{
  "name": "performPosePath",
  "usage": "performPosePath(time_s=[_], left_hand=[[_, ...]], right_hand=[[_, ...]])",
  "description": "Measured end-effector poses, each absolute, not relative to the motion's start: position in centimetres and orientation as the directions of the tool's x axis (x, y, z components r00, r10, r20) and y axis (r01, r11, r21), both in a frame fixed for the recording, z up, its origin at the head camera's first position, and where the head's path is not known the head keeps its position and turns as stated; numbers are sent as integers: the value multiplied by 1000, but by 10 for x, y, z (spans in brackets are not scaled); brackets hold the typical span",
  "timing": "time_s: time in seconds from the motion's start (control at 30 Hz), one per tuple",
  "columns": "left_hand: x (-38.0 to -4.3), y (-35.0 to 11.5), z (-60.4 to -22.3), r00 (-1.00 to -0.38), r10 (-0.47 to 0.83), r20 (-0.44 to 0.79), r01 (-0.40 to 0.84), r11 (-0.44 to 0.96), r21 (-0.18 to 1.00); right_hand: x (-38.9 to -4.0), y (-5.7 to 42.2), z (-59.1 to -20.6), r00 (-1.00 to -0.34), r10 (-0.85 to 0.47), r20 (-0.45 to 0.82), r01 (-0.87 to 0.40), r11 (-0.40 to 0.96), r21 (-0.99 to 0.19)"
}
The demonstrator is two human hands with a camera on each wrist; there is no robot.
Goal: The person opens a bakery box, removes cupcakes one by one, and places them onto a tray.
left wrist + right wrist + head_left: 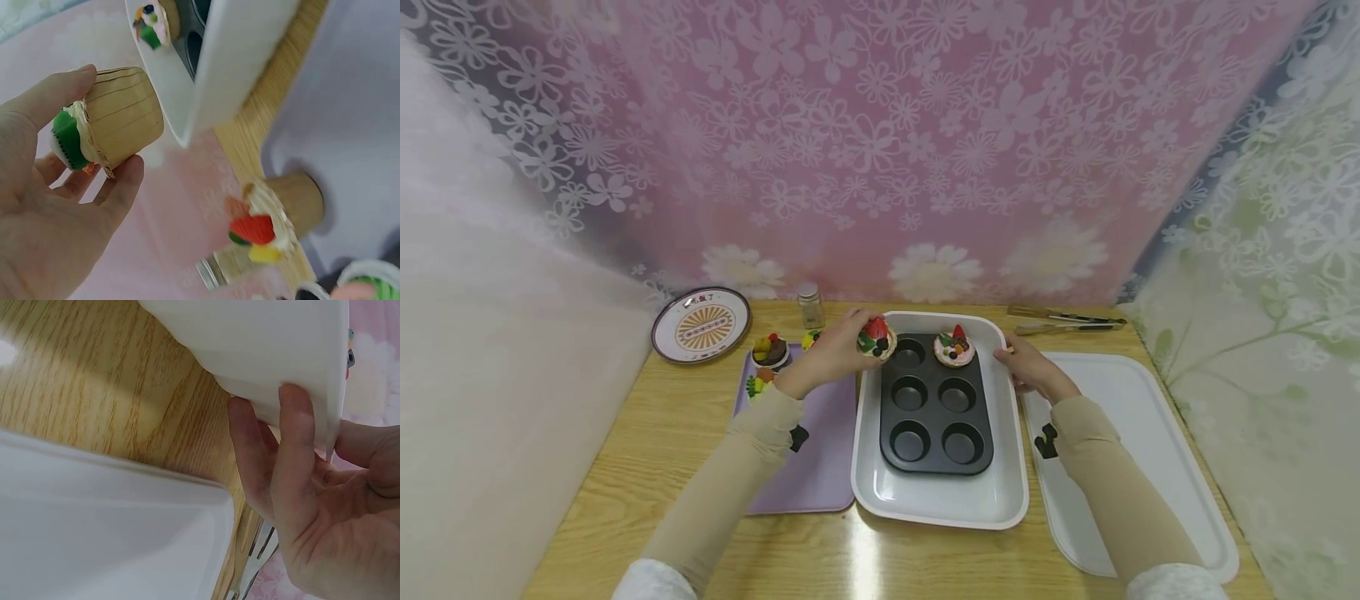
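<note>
Glossy plas. bin [925, 497], matt paper cupcake wrapper [125, 112], wood tbl [790, 554].

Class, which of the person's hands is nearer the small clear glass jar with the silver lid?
Left. The left hand is just in front and slightly right of the jar; the right hand is farther right, gripping the rim of the deep white rectangular tray.

Head cam looks fwd/down; wrist cams, v. close, share deep tray [940, 498].

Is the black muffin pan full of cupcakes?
No, the black muffin pan has just one cupcake in it, at its far right corner.
</note>
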State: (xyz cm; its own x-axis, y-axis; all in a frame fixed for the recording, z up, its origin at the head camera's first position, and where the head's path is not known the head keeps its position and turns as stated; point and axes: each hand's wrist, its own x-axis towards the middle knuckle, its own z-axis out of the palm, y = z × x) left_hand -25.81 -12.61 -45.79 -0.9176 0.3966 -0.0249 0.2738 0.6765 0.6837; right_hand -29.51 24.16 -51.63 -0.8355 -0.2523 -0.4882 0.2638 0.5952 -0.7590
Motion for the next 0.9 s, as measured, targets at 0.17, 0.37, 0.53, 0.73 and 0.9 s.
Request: performPosePath(time_s=[0.17,0.37,0.53,0.73,0.9], left_hand=[[-258,-146,-461,-924,381,21,303,699,647],[-251,-165,-468,-932,361,4,286,731,619],[-244,-175,-477,-937,348,-15,266,743,614],[-236,-186,-491,-946,319,-57,221,763,607],[-230,-194,-502,-946,307,-103,190,785,589]], right_hand=[[-295,242,-516,-836,-251,-488,261,600,-756],[-295,243,-517,-841,-241,-485,258,610,-750],[-296,244,-516,-842,-248,-479,250,608,-753],[-294,242,-514,-843,-250,-476,247,606,-756],[-294,241,-515,-841,-252,-478,253,599,-760]])
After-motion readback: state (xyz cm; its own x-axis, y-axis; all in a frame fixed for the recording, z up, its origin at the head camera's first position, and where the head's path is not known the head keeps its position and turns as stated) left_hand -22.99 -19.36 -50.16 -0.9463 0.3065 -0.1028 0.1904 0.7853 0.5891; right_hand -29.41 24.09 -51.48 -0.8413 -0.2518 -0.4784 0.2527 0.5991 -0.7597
